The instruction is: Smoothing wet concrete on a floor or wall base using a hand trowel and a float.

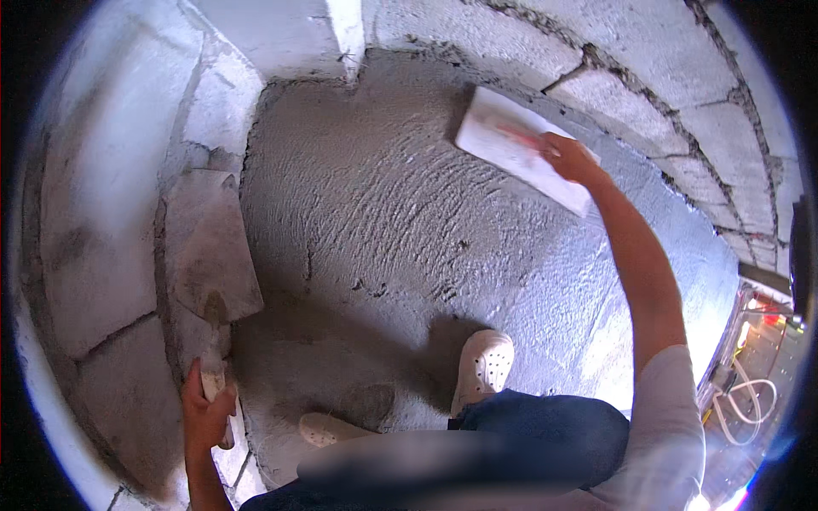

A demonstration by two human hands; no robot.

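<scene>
My right hand [569, 159] is closed round the reddish handle of a white rectangular plastering float [516, 160]. The float lies slantwise over wet grey mortar [366, 187], near the right-hand wall; its handle is blurred. Curved ridges mark the mortar to the left of the float. At the lower left, my left hand [209, 410] grips the pale handle of a trowel [213, 243]. Its broad, mortar-stained blade points away from me beside the left block wall, and I cannot tell whether it touches the blocks.
Pale block walls [94, 281] rise on the left and another block wall [622, 102] curves along the far right. My white perforated clogs [484, 362] stand on the grey surface. A looped pale cable [750, 404] lies at the lower right, beyond the mortar's edge.
</scene>
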